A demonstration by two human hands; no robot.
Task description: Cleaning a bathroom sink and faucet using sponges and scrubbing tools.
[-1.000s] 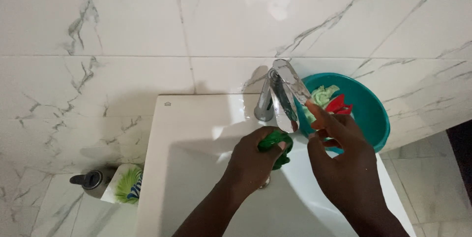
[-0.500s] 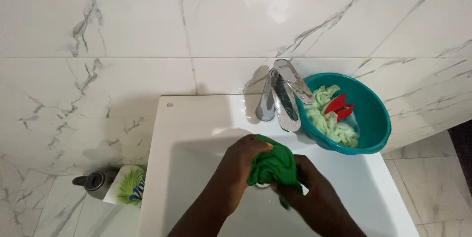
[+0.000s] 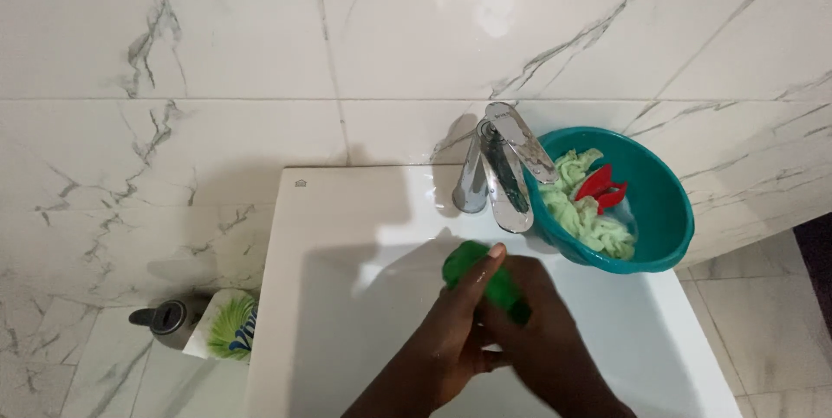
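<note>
One green cloth [image 3: 481, 278] squeezed in two hands [image 3: 494, 331], one teal bowl [image 3: 663, 210], one tap [image 3: 503, 167]

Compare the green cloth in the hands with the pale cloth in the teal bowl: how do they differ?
The green cloth is a deep, bright green; the pale cloth in the teal bowl is a light, washed-out green. The green cloth is bunched tight between the left hand and right hand over the white sink; the pale cloth lies loose and spread in the bowl, untouched, with red pieces on it. Both are soft, crumpled fabric.
</note>
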